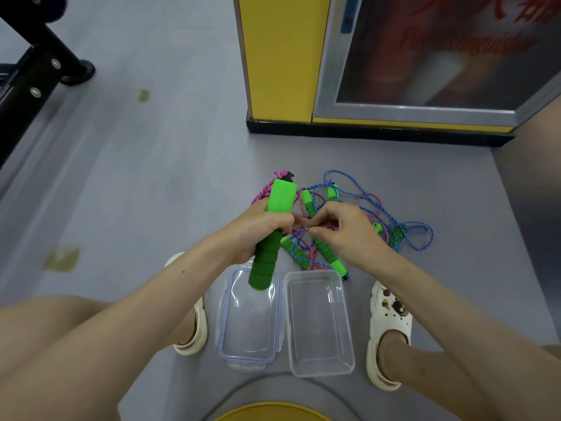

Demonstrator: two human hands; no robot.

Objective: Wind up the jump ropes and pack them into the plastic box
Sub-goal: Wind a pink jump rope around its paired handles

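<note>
Indoor public room, most likely a gym or sports hall. A smooth grey vinyl floor [151, 177] fills the view, marked at nine o'clock by a dull yellowish stain [62, 259]. At ten o'clock stands a black metal equipment frame [36, 74] with silver bolts and a ribbed rubber foot. From twelve to two o'clock rises a yellow-painted pillar [279, 56] on a black base, holding a silver-framed glass-fronted wall cabinet [440, 56] with blurred red lettering that cannot be read with certainty. At the centre, a tangle of pink and blue braided jump ropes [309, 208] with green foam handles lies on the floor.
</note>
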